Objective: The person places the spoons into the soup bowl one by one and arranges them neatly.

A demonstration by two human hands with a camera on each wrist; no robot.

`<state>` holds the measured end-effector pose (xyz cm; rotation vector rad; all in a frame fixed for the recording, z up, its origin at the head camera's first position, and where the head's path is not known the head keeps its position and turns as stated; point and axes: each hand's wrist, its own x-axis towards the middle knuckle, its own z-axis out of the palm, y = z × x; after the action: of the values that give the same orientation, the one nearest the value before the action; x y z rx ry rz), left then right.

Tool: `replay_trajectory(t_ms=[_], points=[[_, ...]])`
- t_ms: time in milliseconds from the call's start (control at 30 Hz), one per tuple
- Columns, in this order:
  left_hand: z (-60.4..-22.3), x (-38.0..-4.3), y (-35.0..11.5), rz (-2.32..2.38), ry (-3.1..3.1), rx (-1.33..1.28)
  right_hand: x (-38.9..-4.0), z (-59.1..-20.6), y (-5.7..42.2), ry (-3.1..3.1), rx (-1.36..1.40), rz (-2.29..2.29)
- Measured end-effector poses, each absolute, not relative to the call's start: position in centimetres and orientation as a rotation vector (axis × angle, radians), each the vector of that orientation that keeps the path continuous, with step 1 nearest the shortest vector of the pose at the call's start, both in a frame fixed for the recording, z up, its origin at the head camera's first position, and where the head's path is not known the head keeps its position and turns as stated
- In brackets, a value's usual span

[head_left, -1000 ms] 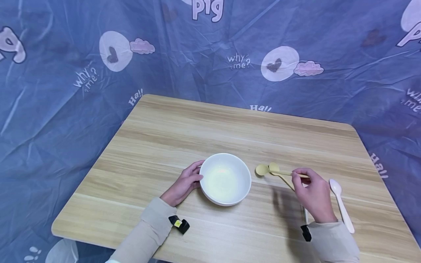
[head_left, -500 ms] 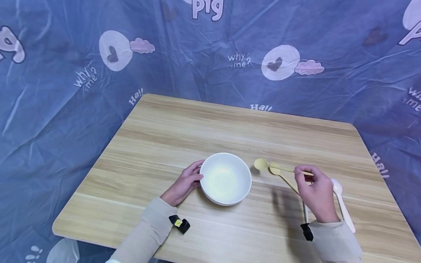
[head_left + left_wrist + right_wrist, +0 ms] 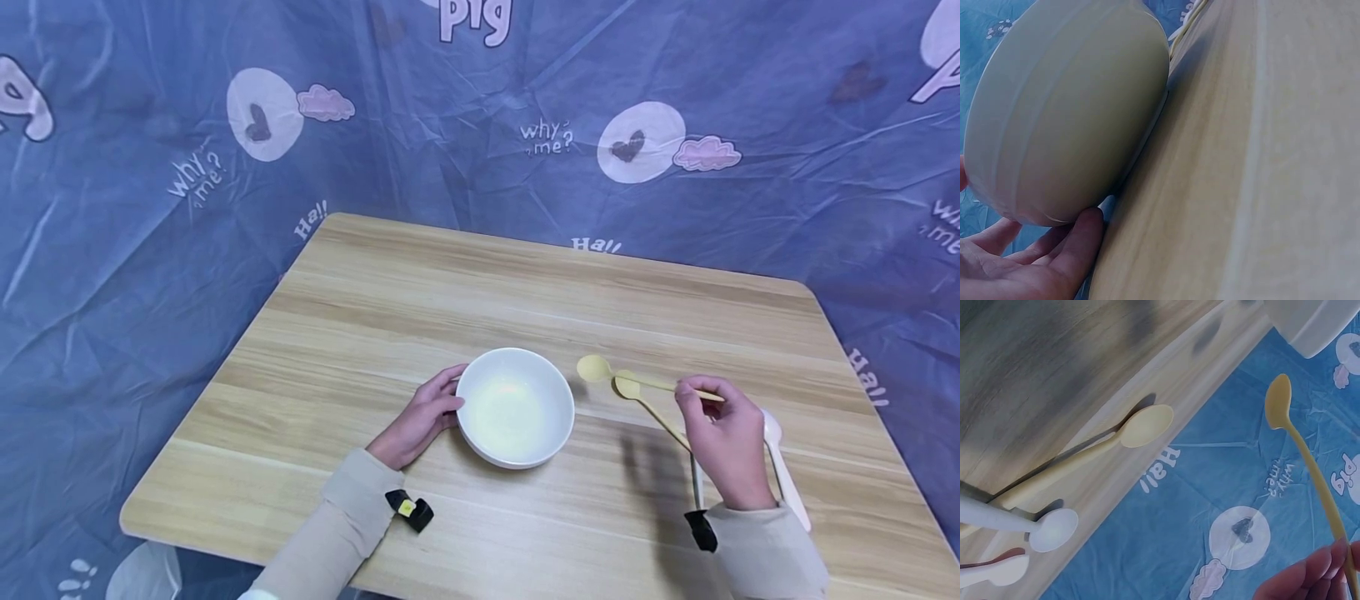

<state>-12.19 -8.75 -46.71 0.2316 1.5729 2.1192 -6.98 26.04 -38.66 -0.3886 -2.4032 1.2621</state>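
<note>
Left hand (image 3: 422, 417) holds the bowl (image 3: 515, 408) from the left; right hand (image 3: 727, 440) pinches a yellow spoon (image 3: 594, 368); I'd steady one, lift clear of the other spoon (image 3: 627, 386).

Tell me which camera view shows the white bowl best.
The head view: the white bowl sits wholly in frame, its inside and rim visible, the left hand holding it. The left wrist view shows its outer wall up close but cropped; the right wrist view, just part of its outside.
</note>
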Motion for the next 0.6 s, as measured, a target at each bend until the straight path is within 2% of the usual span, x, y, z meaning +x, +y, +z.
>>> replay_trajectory(t_ms=[600], points=[[-46.69,-12.22,-8.69,2.124,1.572,0.219,-7.02,-38.35,25.15,-2.346,-0.363,1.367]])
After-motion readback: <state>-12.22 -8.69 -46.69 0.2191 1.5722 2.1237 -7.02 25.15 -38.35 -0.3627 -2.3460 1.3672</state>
